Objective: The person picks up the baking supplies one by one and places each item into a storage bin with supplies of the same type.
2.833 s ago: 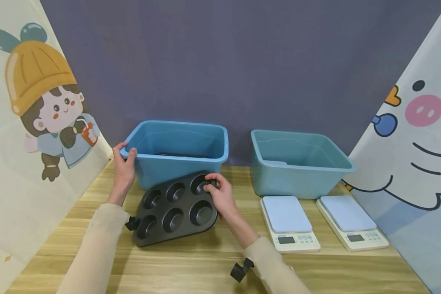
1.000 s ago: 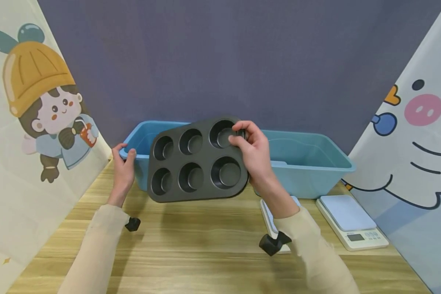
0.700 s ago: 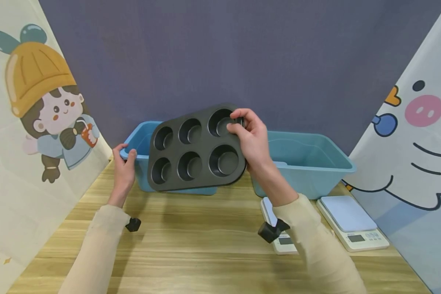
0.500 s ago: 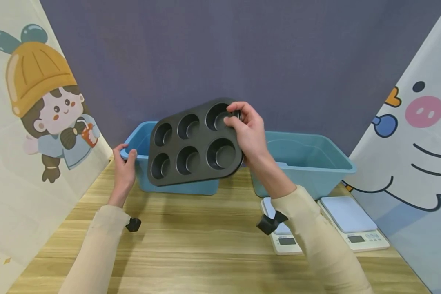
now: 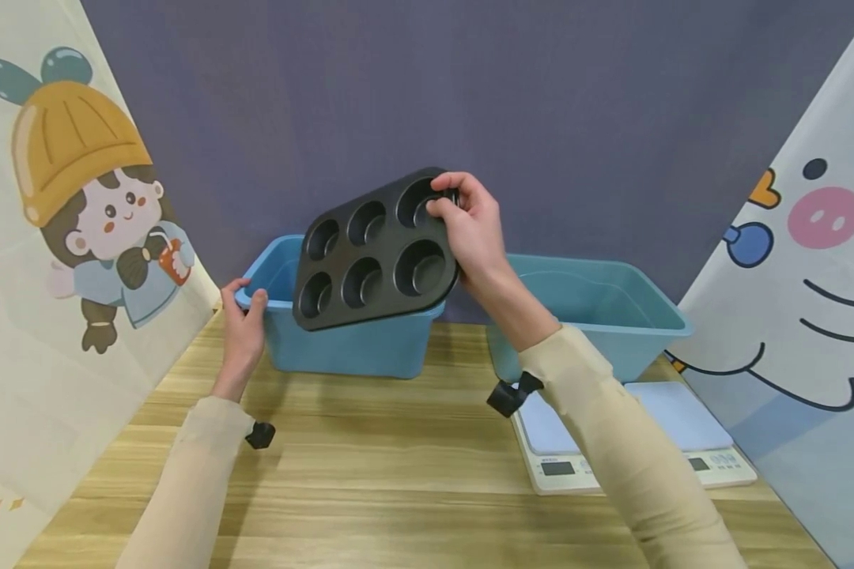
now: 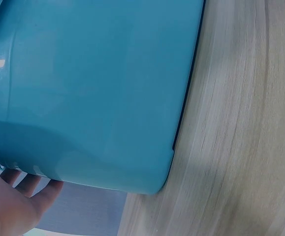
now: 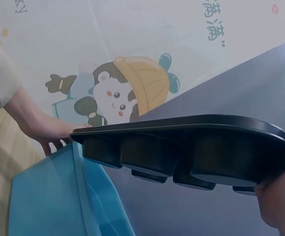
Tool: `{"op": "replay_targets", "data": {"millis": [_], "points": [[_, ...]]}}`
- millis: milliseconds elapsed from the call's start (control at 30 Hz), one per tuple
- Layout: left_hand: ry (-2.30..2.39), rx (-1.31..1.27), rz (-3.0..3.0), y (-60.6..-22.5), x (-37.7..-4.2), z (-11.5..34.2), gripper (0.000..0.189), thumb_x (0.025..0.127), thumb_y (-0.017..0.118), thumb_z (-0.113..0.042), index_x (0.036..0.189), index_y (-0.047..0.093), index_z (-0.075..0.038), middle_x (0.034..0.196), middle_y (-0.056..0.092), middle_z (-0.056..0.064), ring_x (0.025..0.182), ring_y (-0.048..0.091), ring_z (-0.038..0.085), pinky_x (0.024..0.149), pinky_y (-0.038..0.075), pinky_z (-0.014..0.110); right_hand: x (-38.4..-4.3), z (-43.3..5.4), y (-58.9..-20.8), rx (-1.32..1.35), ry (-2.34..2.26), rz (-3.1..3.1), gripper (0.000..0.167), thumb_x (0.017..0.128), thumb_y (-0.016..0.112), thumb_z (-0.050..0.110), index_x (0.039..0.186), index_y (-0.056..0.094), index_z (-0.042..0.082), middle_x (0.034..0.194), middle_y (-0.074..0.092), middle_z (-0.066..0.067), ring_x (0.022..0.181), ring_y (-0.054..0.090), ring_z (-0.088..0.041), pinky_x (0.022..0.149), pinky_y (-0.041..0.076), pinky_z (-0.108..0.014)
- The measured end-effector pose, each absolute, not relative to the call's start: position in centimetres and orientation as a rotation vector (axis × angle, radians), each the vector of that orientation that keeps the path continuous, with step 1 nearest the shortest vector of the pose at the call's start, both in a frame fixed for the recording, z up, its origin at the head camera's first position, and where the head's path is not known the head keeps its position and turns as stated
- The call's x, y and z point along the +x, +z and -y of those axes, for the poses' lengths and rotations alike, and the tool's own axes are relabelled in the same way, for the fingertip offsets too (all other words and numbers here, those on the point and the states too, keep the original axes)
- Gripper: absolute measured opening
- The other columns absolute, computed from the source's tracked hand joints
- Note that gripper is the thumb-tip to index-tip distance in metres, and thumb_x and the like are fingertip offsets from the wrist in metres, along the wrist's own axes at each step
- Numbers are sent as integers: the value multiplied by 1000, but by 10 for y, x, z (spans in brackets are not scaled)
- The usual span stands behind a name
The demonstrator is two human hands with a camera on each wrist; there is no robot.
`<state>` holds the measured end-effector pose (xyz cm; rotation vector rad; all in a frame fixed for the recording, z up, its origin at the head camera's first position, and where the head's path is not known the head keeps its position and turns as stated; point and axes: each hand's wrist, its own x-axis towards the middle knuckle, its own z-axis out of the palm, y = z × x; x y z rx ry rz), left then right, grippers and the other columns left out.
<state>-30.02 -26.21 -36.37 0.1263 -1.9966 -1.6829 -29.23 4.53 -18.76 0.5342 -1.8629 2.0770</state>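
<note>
A dark muffin tin [image 5: 391,225] with two rows of cups hangs tilted above the blue bin [image 5: 349,348]. My right hand [image 5: 473,225] pinches its upper right corner, thumb on the cup side. From the right wrist view, the undersides of the tin's cups [image 7: 147,155] show over the bin's rim. On the left, my left hand [image 5: 243,336] grips the blue bin's front left corner, thumb outside and fingers over the rim. Its fingers [image 6: 46,194] lie against the bin's wall in the left wrist view. The tin hides most of the bin's inside.
A paler teal bin [image 5: 605,296] stands to the right, partly behind my right forearm. In front of it two white kitchen scales [image 5: 555,466] sit side by side, partly covered by the sleeve. A dark curtain [image 5: 541,95] hangs behind the wooden table [image 5: 370,458].
The muffin tin has risen from in front of the blue bin to above its rim, lately drifting up and slightly left with my right hand. My left hand stays on the bin's corner.
</note>
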Motion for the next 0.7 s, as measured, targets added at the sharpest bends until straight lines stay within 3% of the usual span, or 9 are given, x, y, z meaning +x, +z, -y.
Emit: {"op": "replay_targets", "data": {"millis": [233, 433, 700], "points": [[-1684, 128, 1976, -381, -320, 272, 49, 104, 46, -33, 146, 30, -12, 148, 35, 19, 130, 36, 24, 112, 27, 38, -310, -41, -187, 478, 2099, 1854, 20, 91, 55, -3, 110, 58, 3, 104, 61, -16, 80, 64, -26, 62, 53, -25], [-1639, 119, 1974, -391, -327, 276, 51, 104, 46, -39, 146, 30, -15, 149, 35, 20, 131, 36, 24, 114, 25, 41, -326, -35, -184, 462, 2107, 1858, 19, 93, 54, -1, 111, 58, 4, 109, 60, -14, 97, 64, -36, 67, 56, -27], [-1635, 130, 1975, -390, -326, 274, 52, 104, 46, -41, 146, 31, -15, 143, 38, 20, 128, 38, 24, 112, 27, 41, -348, -29, -177, 410, 2055, 1879, 18, 94, 53, 0, 109, 60, 8, 107, 59, -9, 103, 65, -29, 76, 57, -29]]}}
